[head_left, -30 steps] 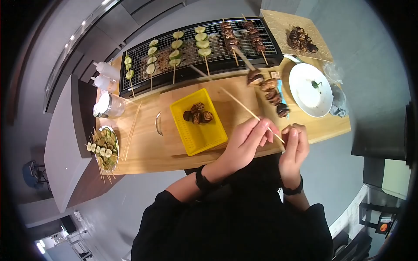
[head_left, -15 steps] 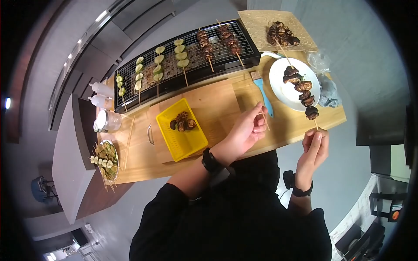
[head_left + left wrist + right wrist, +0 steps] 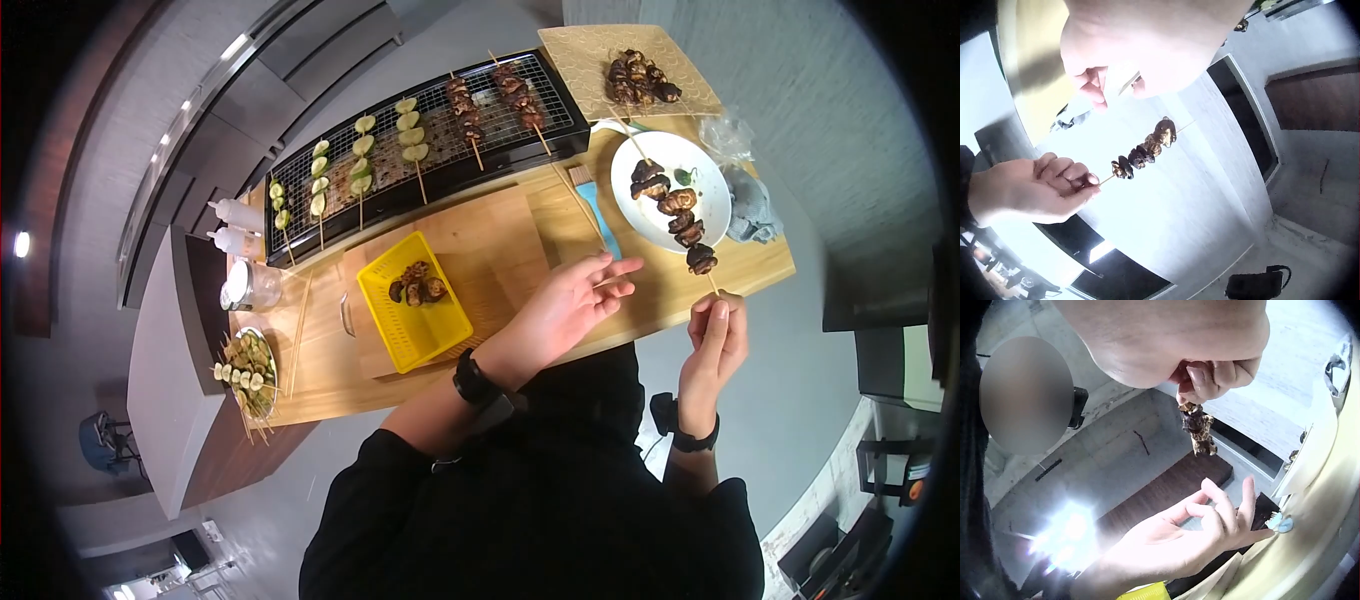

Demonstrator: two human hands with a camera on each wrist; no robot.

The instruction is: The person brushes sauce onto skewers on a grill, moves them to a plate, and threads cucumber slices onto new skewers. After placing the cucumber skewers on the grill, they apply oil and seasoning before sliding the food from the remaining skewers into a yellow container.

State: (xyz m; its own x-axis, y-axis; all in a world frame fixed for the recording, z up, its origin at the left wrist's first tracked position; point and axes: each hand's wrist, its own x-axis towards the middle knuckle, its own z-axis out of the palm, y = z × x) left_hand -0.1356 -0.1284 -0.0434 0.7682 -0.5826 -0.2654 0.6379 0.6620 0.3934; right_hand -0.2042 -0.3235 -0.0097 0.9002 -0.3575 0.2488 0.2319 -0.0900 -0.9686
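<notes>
My right hand (image 3: pixel 715 335) pinches the lower end of a mushroom skewer (image 3: pixel 677 202), its dark browned pieces spaced along the stick. The skewer tilts up and away, overlapping the white plate in the head view. My left hand (image 3: pixel 560 305) hangs over the front of the table with its fingers spread apart, as the right wrist view (image 3: pixel 1191 534) also shows. A bare wooden stick (image 3: pixel 580 207) slants from its thumb toward the grill, beside a blue brush (image 3: pixel 597 215). In the left wrist view the mushroom pieces (image 3: pixel 1141 153) stand clear of both hands.
A black grill (image 3: pixel 350 160) holds cucumber and meat skewers. More mushroom pieces fill a yellow basket (image 3: pixel 445 340) on a cutting board (image 3: pixel 500 230). The white plate (image 3: pixel 650 225), a patterned board (image 3: pixel 575 75), bottles (image 3: pixel 238 240) and a plate of skewers (image 3: pixel 248 370) stand around.
The mushroom skewer has gone right and upright in my right hand, over the plate. My left hand has drawn away left, and its pinch on the bare stick has loosened into spread fingers.
</notes>
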